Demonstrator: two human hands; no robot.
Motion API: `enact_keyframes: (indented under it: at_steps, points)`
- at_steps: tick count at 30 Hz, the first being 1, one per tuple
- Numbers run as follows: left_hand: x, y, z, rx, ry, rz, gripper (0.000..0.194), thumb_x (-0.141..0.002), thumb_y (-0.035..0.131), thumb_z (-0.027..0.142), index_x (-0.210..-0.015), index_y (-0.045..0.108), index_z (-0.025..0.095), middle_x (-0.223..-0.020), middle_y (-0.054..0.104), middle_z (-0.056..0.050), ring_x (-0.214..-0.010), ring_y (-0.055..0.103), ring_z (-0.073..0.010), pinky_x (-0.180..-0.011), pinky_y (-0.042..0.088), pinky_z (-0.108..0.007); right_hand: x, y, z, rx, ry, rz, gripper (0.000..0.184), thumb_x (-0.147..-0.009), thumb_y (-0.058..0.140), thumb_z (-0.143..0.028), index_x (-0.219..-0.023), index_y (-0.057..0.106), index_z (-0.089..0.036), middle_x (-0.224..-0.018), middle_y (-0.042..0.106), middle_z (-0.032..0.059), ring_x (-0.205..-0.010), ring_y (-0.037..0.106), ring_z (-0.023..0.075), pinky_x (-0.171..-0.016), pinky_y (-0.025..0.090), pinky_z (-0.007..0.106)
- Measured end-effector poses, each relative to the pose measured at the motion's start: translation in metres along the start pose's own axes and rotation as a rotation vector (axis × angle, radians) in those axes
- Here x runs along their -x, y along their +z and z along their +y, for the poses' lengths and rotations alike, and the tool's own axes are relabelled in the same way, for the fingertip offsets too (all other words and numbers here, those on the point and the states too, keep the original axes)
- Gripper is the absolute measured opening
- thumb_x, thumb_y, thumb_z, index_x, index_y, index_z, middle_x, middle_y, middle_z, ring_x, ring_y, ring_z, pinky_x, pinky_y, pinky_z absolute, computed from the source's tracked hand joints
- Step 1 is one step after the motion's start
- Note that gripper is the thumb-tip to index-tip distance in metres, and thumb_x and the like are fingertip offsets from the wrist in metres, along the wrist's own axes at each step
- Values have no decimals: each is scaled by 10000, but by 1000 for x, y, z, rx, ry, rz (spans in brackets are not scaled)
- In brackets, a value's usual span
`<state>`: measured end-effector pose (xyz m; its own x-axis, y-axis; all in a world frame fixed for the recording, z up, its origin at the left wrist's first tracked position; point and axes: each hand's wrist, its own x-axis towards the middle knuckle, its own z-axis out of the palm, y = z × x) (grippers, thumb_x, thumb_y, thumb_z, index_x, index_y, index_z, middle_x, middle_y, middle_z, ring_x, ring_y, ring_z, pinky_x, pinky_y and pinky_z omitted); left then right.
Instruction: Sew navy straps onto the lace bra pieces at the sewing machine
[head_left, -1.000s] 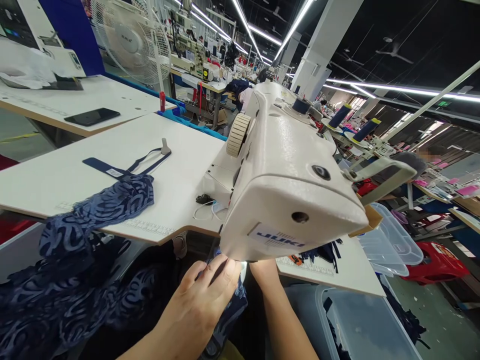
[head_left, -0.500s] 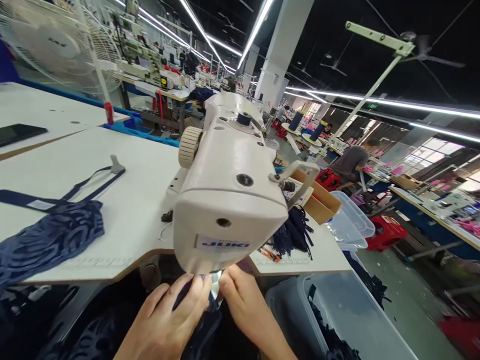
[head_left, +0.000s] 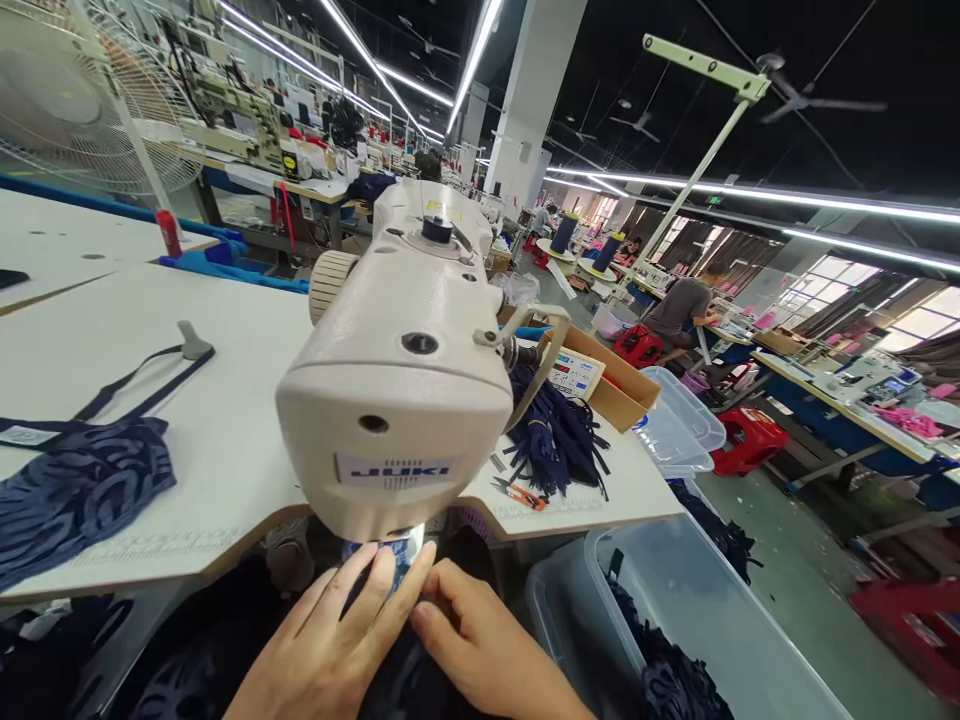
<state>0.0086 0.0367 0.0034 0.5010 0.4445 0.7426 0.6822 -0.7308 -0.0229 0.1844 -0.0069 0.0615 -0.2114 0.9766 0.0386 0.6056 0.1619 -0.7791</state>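
Below the head of a white JUKI sewing machine [head_left: 397,380], a piece of navy patterned fabric [head_left: 405,552] lies in bright lamp light. My left hand [head_left: 330,630] rests on this fabric with its fingers stretched out and slightly apart; its thumb is hidden. Close beside it, my right hand [head_left: 487,635] is closed, thumb and curled forefinger together at the fabric's edge. The needle and presser foot are hidden behind the machine head. More dark cloth hangs beneath my hands towards my lap.
On the table's left lies a navy patterned garment [head_left: 90,490] with straps. Navy strips [head_left: 559,430], orange-handled thread snips [head_left: 521,493] and a cardboard box [head_left: 626,385] are on the right. A plastic bin [head_left: 720,610] holds dark pieces below. A co-worker [head_left: 682,305] sits further back.
The view has swung to the right. My left fingers have flattened and spread, and my right hand has drawn back from the machine head. More patterned fabric shows beneath it.
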Motion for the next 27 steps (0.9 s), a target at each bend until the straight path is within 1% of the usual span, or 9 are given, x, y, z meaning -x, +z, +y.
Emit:
enact_keyframes:
  at_steps: [2, 5, 10, 12, 16, 18, 21, 25, 27]
  points:
    - [-5, -7, -2, 56, 38, 30, 424, -873, 384, 173, -1259, 546, 245, -1189, 617, -56, -1080, 562, -207, -945, 388, -331, 6, -4, -1, -12, -48, -2, 59, -909, 467, -224, -900, 525, -218, -770, 511, -37, -677, 461, 107, -626, 378, 203]
    - [-7, -23, 1, 410, -67, -3, 233, -909, 431, 299, -927, 660, 254, -1115, 636, -36, -1028, 571, -171, -913, 426, -252, 17, -12, -8, 12, -166, -50, 6, -883, 515, -224, -877, 513, -222, -769, 520, -28, -680, 490, 111, -632, 407, 206]
    - [-5, -51, 8, 925, -301, -523, 333, -943, 390, 373, -748, 610, 216, -718, 645, 39, -618, 547, -92, -571, 441, -141, 15, -14, -22, 415, -516, 40, 73, -926, 458, -193, -939, 529, -206, -828, 615, 36, -724, 546, 147, -604, 431, 242]
    - [-4, -54, 6, 998, -407, -611, 363, -949, 374, 398, -753, 608, 200, -693, 637, 48, -594, 540, -88, -528, 424, -140, 5, -9, -21, 664, -629, 106, 105, -931, 445, -165, -920, 545, -195, -769, 624, 36, -646, 507, 159, -516, 378, 260]
    - [1, -47, -5, 775, -489, -491, 413, -947, 373, 427, -660, 549, 188, -607, 579, 45, -536, 533, -91, -473, 394, -162, -19, 2, -13, 940, -673, 166, 116, -902, 500, -134, -855, 577, -208, -697, 620, 23, -590, 475, 179, -428, 269, 286]
    - [4, -41, -9, 448, -465, -296, 374, -950, 387, 404, -709, 579, 191, -645, 598, 19, -575, 568, -120, -538, 432, -203, -28, 5, -10, 991, -619, 198, 116, -892, 521, -124, -861, 589, -213, -700, 628, 29, -605, 494, 185, -435, 272, 295]
    - [7, -33, -11, 107, -307, 17, 241, -943, 441, 305, -1045, 628, 191, -1017, 677, -70, -931, 622, -199, -851, 456, -318, -33, 8, -8, 977, -474, 229, 93, -907, 531, -168, -853, 590, -215, -735, 646, 41, -644, 545, 184, -470, 302, 292]
    - [6, -23, -5, 216, -61, 62, 374, -973, 328, 185, -1294, 511, 241, -1261, 621, -5, -1206, 504, -125, -1096, 248, -298, -32, 10, 1, 587, -147, 276, 93, -926, 510, -272, -860, 537, -213, -721, 642, 15, -650, 597, 171, -534, 364, 260]
    - [4, -17, -1, 278, -68, 37, 377, -972, 341, 192, -1308, 502, 255, -1264, 626, 22, -1213, 503, -99, -1093, 216, -273, -34, 11, 9, 272, -17, 261, 93, -912, 513, -303, -896, 496, -213, -672, 604, -24, -601, 575, 148, -545, 385, 243]
